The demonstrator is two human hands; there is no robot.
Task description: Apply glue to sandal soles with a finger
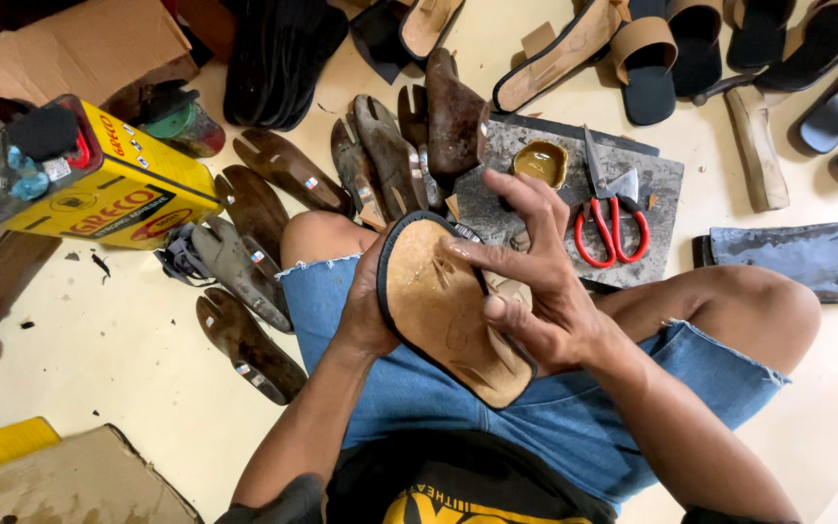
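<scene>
I sit cross-legged on the floor in denim shorts. My left hand [366,301] grips the left edge of a tan sandal sole [443,311] with a black rim, held sole-up over my lap. My right hand [526,272] lies across the sole's right side, fingers spread and pressing on its surface and edge. A small dish of amber glue [540,162] and red-handled scissors [611,218] rest on a grey stone slab [666,180] just beyond my hands.
Several dark wooden shoe lasts [249,344] lie on the floor to the left and ahead. A yellow adhesive can [113,184] stands at far left. Finished sandals [652,58] line the top right. A grey folded slab [792,257] sits right; cardboard [60,480] lies bottom left.
</scene>
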